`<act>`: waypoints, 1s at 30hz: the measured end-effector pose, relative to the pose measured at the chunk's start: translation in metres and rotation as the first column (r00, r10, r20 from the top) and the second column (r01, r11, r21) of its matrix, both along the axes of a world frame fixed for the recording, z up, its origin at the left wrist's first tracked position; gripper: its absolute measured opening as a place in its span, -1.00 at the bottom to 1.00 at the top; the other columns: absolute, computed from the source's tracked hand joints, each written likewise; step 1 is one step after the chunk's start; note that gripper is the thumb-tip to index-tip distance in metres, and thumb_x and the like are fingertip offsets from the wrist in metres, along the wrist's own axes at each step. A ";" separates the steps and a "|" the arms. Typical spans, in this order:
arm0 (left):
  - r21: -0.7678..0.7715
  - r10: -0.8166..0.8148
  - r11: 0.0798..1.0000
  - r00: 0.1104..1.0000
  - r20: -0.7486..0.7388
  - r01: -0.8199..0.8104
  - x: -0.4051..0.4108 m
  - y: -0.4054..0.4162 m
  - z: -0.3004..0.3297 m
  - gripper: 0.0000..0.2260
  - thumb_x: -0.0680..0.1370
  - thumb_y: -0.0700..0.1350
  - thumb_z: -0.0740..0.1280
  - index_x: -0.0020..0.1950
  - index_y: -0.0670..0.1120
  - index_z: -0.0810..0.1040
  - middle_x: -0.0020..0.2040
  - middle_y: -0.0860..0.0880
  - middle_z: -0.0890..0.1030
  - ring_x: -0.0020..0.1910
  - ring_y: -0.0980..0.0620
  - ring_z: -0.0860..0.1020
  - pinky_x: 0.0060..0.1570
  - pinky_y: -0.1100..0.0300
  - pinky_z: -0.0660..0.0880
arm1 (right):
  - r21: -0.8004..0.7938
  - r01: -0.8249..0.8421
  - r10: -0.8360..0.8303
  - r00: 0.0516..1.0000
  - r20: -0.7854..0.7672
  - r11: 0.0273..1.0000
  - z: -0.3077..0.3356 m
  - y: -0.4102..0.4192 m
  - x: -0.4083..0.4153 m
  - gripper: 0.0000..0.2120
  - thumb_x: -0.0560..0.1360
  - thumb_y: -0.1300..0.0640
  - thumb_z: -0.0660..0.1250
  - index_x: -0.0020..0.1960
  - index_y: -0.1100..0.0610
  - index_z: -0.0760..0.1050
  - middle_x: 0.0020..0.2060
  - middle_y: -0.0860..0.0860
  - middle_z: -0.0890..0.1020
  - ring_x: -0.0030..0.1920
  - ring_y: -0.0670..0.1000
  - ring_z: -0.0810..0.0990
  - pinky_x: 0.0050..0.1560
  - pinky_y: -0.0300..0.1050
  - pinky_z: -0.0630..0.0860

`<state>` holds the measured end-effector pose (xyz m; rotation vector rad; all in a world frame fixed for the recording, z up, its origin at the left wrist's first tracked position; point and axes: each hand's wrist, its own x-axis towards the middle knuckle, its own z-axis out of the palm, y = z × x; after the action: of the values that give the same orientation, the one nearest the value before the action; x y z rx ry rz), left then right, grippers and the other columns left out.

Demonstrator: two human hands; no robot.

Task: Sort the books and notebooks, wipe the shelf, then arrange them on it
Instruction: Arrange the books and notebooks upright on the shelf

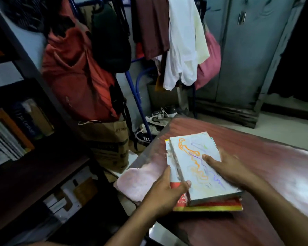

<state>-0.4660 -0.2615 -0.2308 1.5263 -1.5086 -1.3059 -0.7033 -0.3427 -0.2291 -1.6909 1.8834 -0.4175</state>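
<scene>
While the left hand [164,194] grips the stack's [203,174] near-left edge and the right hand [228,167] lies flat on top, square both books between them on the table [274,166] before lifting.

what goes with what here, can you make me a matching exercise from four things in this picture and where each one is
Things:
1. scribbled book
2. pink cloth
3. paper bag
4. sneakers

Places:
A. on the floor under the hanging clothes
B. top of the stack, under both hands
C. standing on the floor beside the shelf
D. at the table's left edge

Pairs: 1-B, 2-D, 3-C, 4-A
</scene>
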 end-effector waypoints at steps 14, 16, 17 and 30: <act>0.303 0.390 0.911 0.826 -0.406 -0.281 0.016 -0.007 -0.002 -0.57 0.46 -0.18 0.55 0.24 -0.17 0.46 0.02 -0.17 0.74 -0.01 -0.21 0.72 0.11 -0.20 0.62 | -0.043 -0.096 0.096 0.995 0.005 0.994 -0.013 0.027 0.070 -0.19 0.52 -0.38 0.20 0.64 -0.07 0.03 0.64 0.13 -0.18 0.62 0.15 -0.29 0.59 0.07 -0.25; 0.324 0.413 0.900 0.805 -0.427 -0.291 0.016 -0.006 -0.004 -0.54 0.44 -0.18 0.57 0.24 -0.16 0.45 0.02 -0.18 0.74 -0.02 -0.23 0.72 0.10 -0.22 0.62 | -0.031 -0.122 0.121 0.993 -0.016 0.992 -0.012 0.026 0.073 -0.19 0.51 -0.41 0.18 0.64 -0.09 0.04 0.64 0.14 -0.16 0.61 0.18 -0.30 0.59 0.09 -0.26; 0.327 0.428 0.895 0.793 -0.433 -0.304 0.015 -0.006 -0.004 -0.52 0.43 -0.18 0.58 0.24 -0.15 0.43 0.01 -0.17 0.74 -0.03 -0.22 0.72 0.07 -0.21 0.63 | -0.023 -0.134 0.134 0.991 -0.001 0.991 -0.011 0.026 0.072 -0.18 0.50 -0.44 0.17 0.63 -0.10 0.07 0.64 0.13 -0.13 0.62 0.18 -0.27 0.59 0.10 -0.24; 0.334 0.488 0.868 0.759 -0.431 -0.368 -0.001 -0.024 -0.004 -0.42 0.40 -0.23 0.61 0.27 -0.12 0.34 0.03 -0.17 0.73 -0.07 -0.23 0.72 -0.06 -0.24 0.66 | -0.059 -0.043 0.058 0.954 0.294 0.997 -0.013 0.024 0.043 -0.23 0.35 -0.48 0.31 0.45 -0.11 0.38 0.39 -0.13 0.46 0.44 0.04 0.40 0.44 0.07 0.33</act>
<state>-0.4672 -0.2858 -0.2347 1.4039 -0.6364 -1.4729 -0.6607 -0.3191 -0.2423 -1.6043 1.6211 -0.6647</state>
